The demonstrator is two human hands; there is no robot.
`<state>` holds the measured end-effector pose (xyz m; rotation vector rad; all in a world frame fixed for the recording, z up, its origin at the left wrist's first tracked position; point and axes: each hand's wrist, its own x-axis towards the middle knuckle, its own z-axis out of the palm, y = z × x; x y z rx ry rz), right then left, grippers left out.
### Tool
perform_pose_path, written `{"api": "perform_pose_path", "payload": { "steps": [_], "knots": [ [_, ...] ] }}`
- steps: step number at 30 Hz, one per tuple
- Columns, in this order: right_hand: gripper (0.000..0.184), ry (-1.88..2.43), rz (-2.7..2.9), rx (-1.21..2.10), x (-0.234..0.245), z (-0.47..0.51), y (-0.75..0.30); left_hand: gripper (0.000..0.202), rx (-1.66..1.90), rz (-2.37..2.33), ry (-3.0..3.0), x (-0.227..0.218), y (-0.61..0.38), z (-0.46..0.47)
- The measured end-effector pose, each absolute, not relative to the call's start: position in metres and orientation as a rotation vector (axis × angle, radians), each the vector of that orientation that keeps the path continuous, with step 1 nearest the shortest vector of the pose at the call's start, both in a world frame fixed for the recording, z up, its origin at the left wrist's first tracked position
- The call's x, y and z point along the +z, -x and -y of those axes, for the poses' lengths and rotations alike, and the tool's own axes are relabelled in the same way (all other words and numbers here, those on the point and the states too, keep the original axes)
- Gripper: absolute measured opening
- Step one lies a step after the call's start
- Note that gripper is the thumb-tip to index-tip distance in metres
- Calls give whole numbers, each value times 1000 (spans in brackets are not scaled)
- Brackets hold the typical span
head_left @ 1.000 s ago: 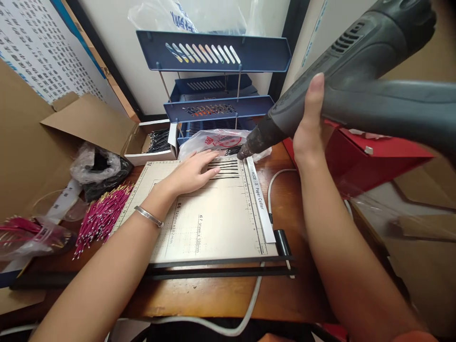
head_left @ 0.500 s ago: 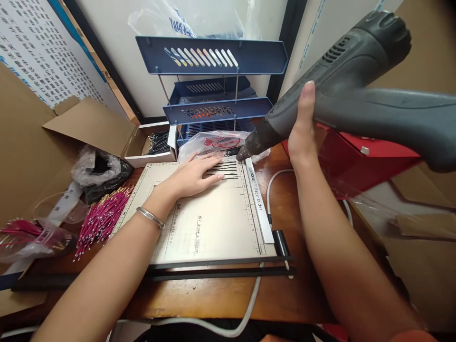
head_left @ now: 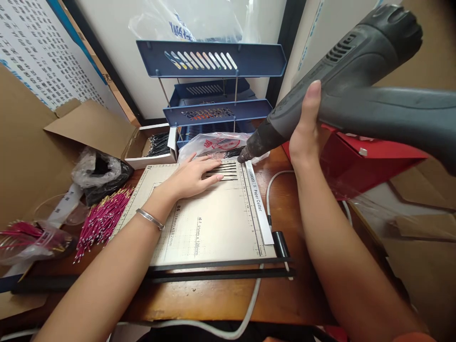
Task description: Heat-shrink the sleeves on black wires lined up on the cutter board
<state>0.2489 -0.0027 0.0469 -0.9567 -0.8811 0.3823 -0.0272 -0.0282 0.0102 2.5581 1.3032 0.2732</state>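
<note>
Black slender parallel strips point(head_left: 228, 172) on a cream printed cutting board point(head_left: 221, 223), long axes running rightward from under the nearer, flat-spread left hand point(head_left: 194, 175) toward a dark-grey heat gun point(head_left: 342, 90) clasped by the right hand point(head_left: 307, 130).

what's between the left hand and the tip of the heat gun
In the head view, a row of thin black strips lies there on the cutter board, running from the left hand toward the heat gun's tip.

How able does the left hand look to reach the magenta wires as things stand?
Probably yes: the left hand rests on the paper cutter, and nothing visible blocks its way to the magenta wires.
</note>
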Motion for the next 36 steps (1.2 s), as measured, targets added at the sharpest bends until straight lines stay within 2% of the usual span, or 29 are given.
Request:
{"api": "perform_pose_path", "payload": {
  "steps": [10, 14, 17, 22, 25, 32, 36],
  "knots": [
    [55, 931, 917, 384, 44, -5, -251, 61, 292, -1300, -2568, 8, 31, 26],
    [63, 904, 890, 328, 44, -4, -250, 59, 307, -1292, -2565, 8, 31, 27],
    [52, 965, 902, 332, 44, -4, -251, 61, 316, -1298, -2557, 8, 32, 26],
    [56, 859, 908, 328, 47, 1, -249, 67, 313, -1327, -2540, 7, 31, 26],
    [50, 842, 915, 355, 51, 5, -248, 68, 338, -1376, -2531, 6, 30, 26],
    [34, 862, 1001, 299, 58, 4, -249, 43, 659, -1700, -2486, 6, 27, 20],
    [40, 839, 986, 282, 62, 10, -244, 38, 682, -1817, -2365, 7, 22, 28]
  ]
}}
